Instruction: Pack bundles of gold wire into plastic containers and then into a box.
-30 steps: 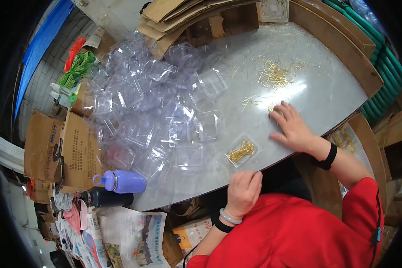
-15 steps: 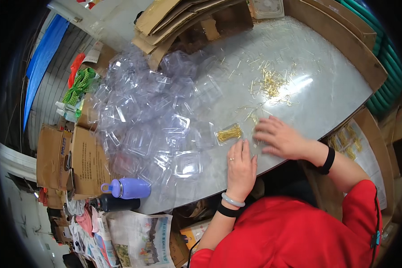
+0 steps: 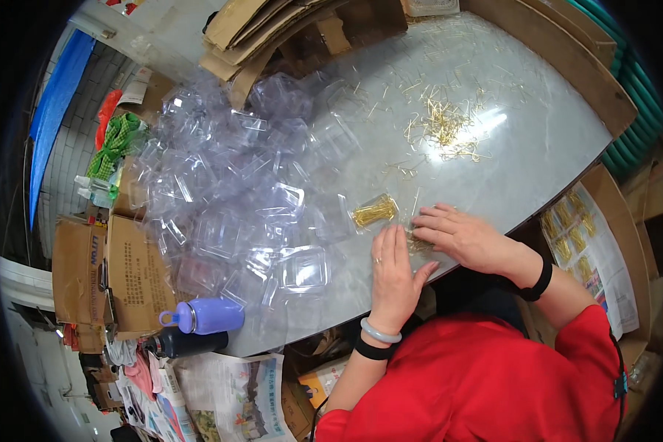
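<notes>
My left hand (image 3: 394,272) lies on the grey table (image 3: 508,169), fingers stretched out and thumb apart. Just past its fingertips a clear plastic box (image 3: 339,214) holds a neat bundle of gold metal hooks (image 3: 374,212). To the right, my right hand (image 3: 468,239) rests with fingers extended over a few gold hooks (image 3: 418,243), partly hidden under the fingertips. Neither hand is closed round anything. Farther off, a loose heap of gold hooks (image 3: 446,125) spreads over the tabletop.
A big pile of clear plastic boxes (image 3: 221,177) covers the table's left side. A purple bottle (image 3: 206,315) and a black bottle (image 3: 188,340) lie at the near left. Cardboard (image 3: 582,74) edges the far right. Bundled hooks (image 3: 567,221) lie in a carton at right.
My right hand has moved down and slightly toward my left hand, over a few hooks. Fewer loose hooks lie between the heap and my hands. The whole view has shifted slightly.
</notes>
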The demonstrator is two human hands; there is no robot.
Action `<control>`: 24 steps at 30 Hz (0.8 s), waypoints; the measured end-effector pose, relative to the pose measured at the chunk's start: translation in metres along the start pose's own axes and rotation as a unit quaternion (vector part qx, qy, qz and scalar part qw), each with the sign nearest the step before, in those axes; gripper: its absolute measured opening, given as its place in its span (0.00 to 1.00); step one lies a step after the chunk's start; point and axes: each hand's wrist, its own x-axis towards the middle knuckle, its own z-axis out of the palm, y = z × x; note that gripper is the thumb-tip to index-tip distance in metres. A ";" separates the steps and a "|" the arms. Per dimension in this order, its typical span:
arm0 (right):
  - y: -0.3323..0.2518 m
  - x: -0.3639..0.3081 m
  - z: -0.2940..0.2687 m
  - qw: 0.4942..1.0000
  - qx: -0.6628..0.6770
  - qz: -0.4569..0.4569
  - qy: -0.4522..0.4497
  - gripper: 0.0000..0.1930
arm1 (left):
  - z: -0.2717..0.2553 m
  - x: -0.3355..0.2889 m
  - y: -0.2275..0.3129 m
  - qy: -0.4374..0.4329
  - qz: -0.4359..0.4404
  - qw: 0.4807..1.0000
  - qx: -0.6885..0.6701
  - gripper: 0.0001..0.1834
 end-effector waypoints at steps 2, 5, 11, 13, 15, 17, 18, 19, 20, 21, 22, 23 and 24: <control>0.004 -0.008 -0.001 0.992 0.103 0.032 0.058 0.25 | 0.001 0.001 0.000 -0.009 0.002 1.000 0.003 0.44; -0.010 -0.012 -0.024 0.987 0.032 0.134 0.085 0.27 | -0.005 -0.001 -0.001 -0.017 -0.007 1.000 0.008 0.46; -0.021 -0.018 -0.013 0.990 -0.055 0.074 0.105 0.15 | -0.006 0.007 0.004 -0.062 0.025 0.998 0.019 0.46; -0.013 -0.011 -0.005 0.995 -0.013 0.043 0.090 0.14 | -0.007 0.008 0.005 -0.065 0.028 0.997 0.027 0.45; -0.009 -0.009 0.003 0.994 0.035 0.040 0.097 0.13 | -0.006 0.007 0.004 -0.063 0.025 0.997 0.030 0.43; -0.007 -0.009 0.006 0.986 0.088 0.067 0.124 0.14 | -0.007 0.007 0.006 -0.063 0.030 0.997 0.029 0.40; -0.006 -0.005 0.005 0.986 0.055 0.061 0.146 0.15 | -0.007 0.006 0.006 -0.062 0.029 0.997 0.028 0.38; -0.005 0.003 0.001 0.984 0.023 0.056 0.167 0.16 | -0.007 0.007 0.006 -0.065 0.035 0.997 0.029 0.36; -0.003 0.008 -0.004 0.981 -0.011 0.051 0.189 0.17 | -0.007 0.008 0.006 -0.067 0.041 0.996 0.030 0.35; -0.002 0.010 -0.008 0.986 -0.019 0.041 0.160 0.19 | -0.007 0.008 0.004 -0.071 0.047 0.996 0.031 0.33; -0.002 0.012 -0.015 0.991 -0.028 0.030 0.131 0.20 | -0.008 0.007 0.003 -0.072 0.044 0.996 0.024 0.33; -0.004 0.012 -0.020 0.994 -0.037 0.020 0.102 0.22 | -0.008 0.004 0.002 -0.074 0.041 0.996 0.016 0.32; -0.007 0.011 -0.027 0.996 -0.037 0.025 0.082 0.22 | -0.008 0.003 0.001 -0.073 0.038 0.997 0.008 0.31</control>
